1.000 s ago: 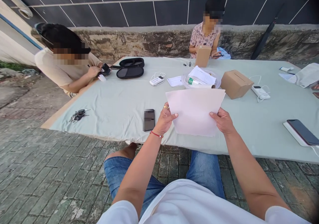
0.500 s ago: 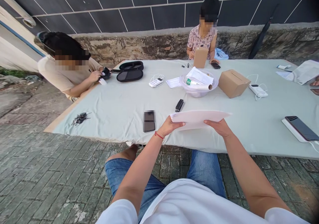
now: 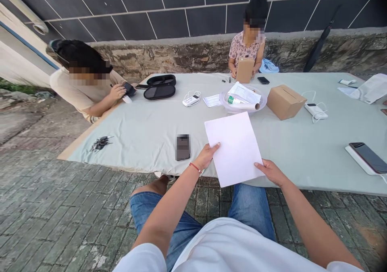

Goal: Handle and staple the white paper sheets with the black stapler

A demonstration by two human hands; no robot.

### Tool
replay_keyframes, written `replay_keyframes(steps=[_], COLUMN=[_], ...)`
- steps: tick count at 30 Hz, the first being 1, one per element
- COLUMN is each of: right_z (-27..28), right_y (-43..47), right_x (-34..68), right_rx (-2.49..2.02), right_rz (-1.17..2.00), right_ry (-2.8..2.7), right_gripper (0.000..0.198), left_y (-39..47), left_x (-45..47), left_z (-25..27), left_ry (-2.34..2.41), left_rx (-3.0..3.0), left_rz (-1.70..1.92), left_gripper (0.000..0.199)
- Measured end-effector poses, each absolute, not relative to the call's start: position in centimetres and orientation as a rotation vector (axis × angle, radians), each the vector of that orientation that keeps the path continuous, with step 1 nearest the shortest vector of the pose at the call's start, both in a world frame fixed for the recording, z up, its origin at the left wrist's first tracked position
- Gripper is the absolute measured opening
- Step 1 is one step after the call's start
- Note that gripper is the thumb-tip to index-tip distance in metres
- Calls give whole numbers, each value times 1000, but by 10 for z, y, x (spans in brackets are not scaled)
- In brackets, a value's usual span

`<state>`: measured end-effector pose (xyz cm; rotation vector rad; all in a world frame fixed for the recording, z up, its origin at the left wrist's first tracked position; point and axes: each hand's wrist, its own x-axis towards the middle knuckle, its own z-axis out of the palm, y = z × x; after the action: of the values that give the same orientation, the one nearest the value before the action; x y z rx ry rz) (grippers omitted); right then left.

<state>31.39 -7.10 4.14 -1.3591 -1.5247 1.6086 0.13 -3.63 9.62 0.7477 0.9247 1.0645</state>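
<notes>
The left hand [image 3: 207, 155] is pinching the left edge of a blank white paper [image 3: 236, 151], its thumb lying on the upper face, while the right hand [image 3: 272, 171] is gripping the lower right edge between thumb and fingers. The paper is tilting in front of the person, its far part showing over the tabletop [image 3: 145, 134] and its near corner reaching past the front edge; whether it is one sheet or several, I cannot tell. A dark phone [image 3: 183, 147] is lying just beyond the left hand, and a bunch of keys [image 3: 102, 143] is resting farther left. Beyond the paper, a clear bowl [image 3: 223, 101] is holding folded papers [image 3: 243, 92], a green-labelled item [image 3: 231, 99] and a white roll [image 3: 249, 106], with a cardboard box [image 3: 286, 102] sitting just to its right. A black case [image 3: 159, 87] is lying open near the far edge, and a white corded device [image 3: 191, 99] is resting between it and the bowl. One person [image 3: 66, 82] is sitting at the left end, handling a dark object [image 3: 129, 89]; another [image 3: 246, 48] is sitting across, behind an upright brown box [image 3: 244, 71].
</notes>
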Motion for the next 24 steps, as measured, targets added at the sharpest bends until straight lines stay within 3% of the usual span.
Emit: replay_keyframes(steps=[4,9,19,24], right_z=[26,1,-6,24], right_y=[-120,-167,-176,-154], right_x=[324,334,327,348], right_rx=[-1393,-1512,-1518,-1746], right_rz=[1787,1701,1747,1986], right_ry=[-1496,-1454,-1238,-1692], right_gripper=[53,56,56,53], left_y=[-34,-27,-18,-18], left_x=[5,22,38,32], left_z=[69,40,30,24], left_ry=[993,1058,1053,1168], left_rx=[588,590,655,797], left_rz=[1124,1196,1205,1153], left_gripper=[49,49,37,32])
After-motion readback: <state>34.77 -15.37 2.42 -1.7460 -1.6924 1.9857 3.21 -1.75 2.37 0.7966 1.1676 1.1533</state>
